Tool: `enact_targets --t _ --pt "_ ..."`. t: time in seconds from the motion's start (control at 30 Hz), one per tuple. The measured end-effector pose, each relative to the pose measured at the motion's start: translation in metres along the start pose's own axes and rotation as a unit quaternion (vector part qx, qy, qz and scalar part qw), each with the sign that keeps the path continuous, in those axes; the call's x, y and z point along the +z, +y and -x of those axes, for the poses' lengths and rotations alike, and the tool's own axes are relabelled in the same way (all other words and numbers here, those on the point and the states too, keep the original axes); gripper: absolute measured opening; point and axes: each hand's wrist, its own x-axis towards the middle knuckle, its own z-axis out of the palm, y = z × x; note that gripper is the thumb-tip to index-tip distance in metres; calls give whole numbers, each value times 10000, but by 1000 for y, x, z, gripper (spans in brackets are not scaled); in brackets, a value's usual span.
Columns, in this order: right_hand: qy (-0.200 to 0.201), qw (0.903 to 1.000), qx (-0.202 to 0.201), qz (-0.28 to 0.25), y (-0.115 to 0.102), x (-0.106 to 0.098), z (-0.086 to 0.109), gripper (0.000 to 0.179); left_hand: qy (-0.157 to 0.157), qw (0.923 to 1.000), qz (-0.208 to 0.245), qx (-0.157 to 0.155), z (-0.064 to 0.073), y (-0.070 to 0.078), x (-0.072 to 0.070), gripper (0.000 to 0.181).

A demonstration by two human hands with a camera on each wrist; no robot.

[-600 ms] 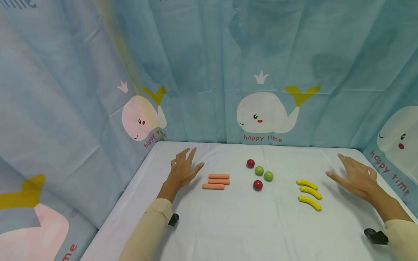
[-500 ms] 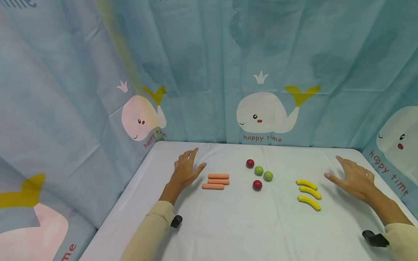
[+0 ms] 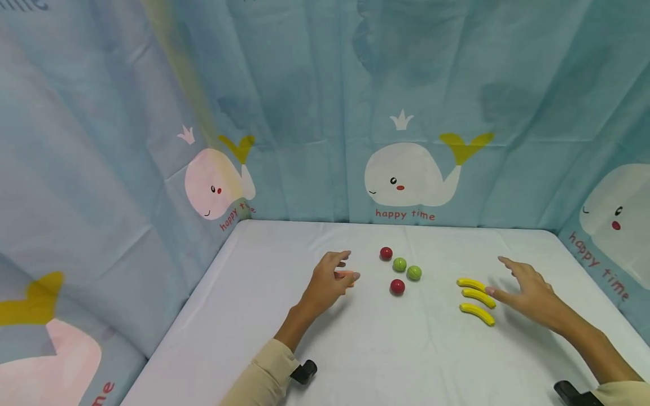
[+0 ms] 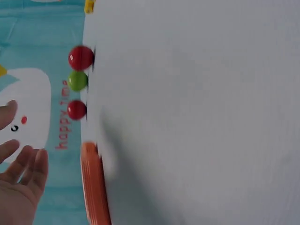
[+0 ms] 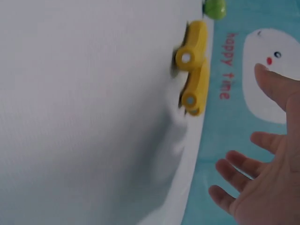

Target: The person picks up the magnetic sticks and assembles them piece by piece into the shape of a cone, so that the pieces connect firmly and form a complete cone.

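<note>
The left hand [image 3: 325, 282], spread, hangs near the orange sausages [image 4: 95, 187] on the desk [image 3: 386, 349]; the right hand [image 3: 533, 296], spread too, is by the yellow bananas [image 3: 478, 298]. All look light, stiff, maybe slippery: pinch their middles.

In the centre right of the head view, I am seeing two red balls [image 3: 398, 287] gleaming glossy and smooth, like plastic; two green balls [image 3: 414, 273] are giving a softer shine. Further right, three yellow bananas [image 3: 479, 297] are looking plastic and smooth. Lower left on my left-wrist feed, an orange stick [image 4: 96, 187] is showing fine lengthwise ridges. The white worktop [image 3: 386, 349] is looking like matt, faintly creased cloth. Across the top, a blue curtain [image 3: 304, 84] is hanging in folded, wrinkled fabric. Bottom left of centre, the beige sleeve [image 3: 264, 378] is appearing as matt cloth.
</note>
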Motion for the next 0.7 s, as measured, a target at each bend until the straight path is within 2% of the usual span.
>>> enact_targets --t 0.13,0.27,0.33,0.4,0.7 --pt "-152 9995 -145 -228 -14 2 8 91 -467 9988 57 -121 5 11 12 56" --pt "-276 9990 -100 -350 -22 6 15 88 -1199 9920 -117 -373 6 16 25 59" --pt "-310 9987 -106 -396 -25 9 17 85 -1442 9884 -183 -429 6 18 32 61" --pt "-340 9981 -201 -462 -26 11 20 78 -1508 9874 -174 -452 4 18 39 61" --pt "-436 9972 -456 -410 -32 16 24 52 -1182 9916 200 -490 -8 19 66 50"
